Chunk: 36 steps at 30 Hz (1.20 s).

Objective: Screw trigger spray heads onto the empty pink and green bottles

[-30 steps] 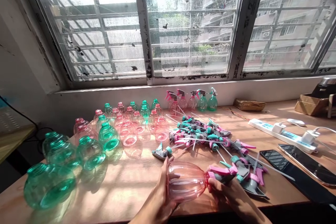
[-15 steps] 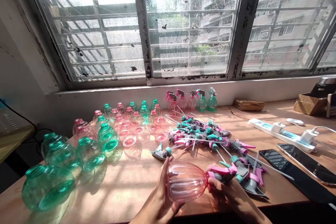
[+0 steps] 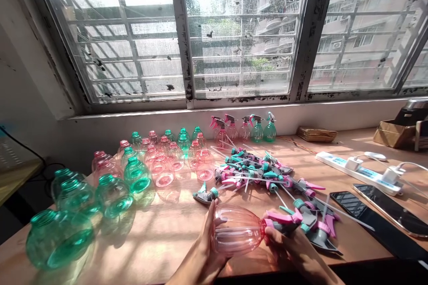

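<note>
A clear pink spray bottle lies sideways over the table's front edge, its base in my left hand. At its neck sits a pink and grey trigger spray head, with the fingers of my right hand closed round the collar. Whether the collar is fully seated I cannot tell. Just beyond the bottle lies a loose grey and teal spray head. A heap of pink, teal and grey spray heads with white tubes spreads behind and to the right, close to my right hand.
Green bottles and pink bottles without heads stand on the left. Several fitted spray bottles line the back by the wall. On the right are a power strip, two phones and a brown packet.
Both hands keep their hold on the bottle and spray head, with hardly any shift. The view has moved very slightly.
</note>
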Motion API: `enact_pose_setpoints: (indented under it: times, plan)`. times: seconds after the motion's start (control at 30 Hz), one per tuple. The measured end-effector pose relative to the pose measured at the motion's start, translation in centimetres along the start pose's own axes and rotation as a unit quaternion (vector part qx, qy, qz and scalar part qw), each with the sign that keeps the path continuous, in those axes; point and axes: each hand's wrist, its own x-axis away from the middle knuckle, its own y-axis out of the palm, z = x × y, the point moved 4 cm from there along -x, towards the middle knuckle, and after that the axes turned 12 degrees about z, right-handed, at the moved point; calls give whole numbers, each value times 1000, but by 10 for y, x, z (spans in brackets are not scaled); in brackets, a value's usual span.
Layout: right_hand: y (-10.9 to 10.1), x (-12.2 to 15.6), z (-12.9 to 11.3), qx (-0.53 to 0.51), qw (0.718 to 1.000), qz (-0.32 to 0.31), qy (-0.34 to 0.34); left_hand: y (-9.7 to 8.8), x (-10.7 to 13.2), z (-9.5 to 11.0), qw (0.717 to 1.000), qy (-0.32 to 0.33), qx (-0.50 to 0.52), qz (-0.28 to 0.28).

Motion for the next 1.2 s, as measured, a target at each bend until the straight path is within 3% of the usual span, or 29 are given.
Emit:
enact_pose_setpoints:
  times: [0.1,0.2,0.3,0.53,0.67,0.93,1.1,1.2]
  plan:
    - [0,1,1,-2,1000,7,7,0,0,-4,1000,5,8,4]
    - [0,1,2,-10,1000,7,5,-5,3,0,997,44,-59,7]
    - [2,1,0,-16,1000,11,2,-9,5,3,994,43,-101,-6]
    - [-1,-1,4,18,1000,6,5,-5,1,1,999,29,-32,17]
    - [-5,-4,11,19,1000,-21,-9,-7,2,0,998,8,-54,31]
    - [-1,-1,4,15,1000,5,-6,-8,2,-2,998,33,-49,11]
    - [0,1,-2,35,999,11,3,-4,0,-10,1000,-3,-21,10]
    - [0,1,-2,32,999,-2,0,-6,1,-8,998,26,-54,1]
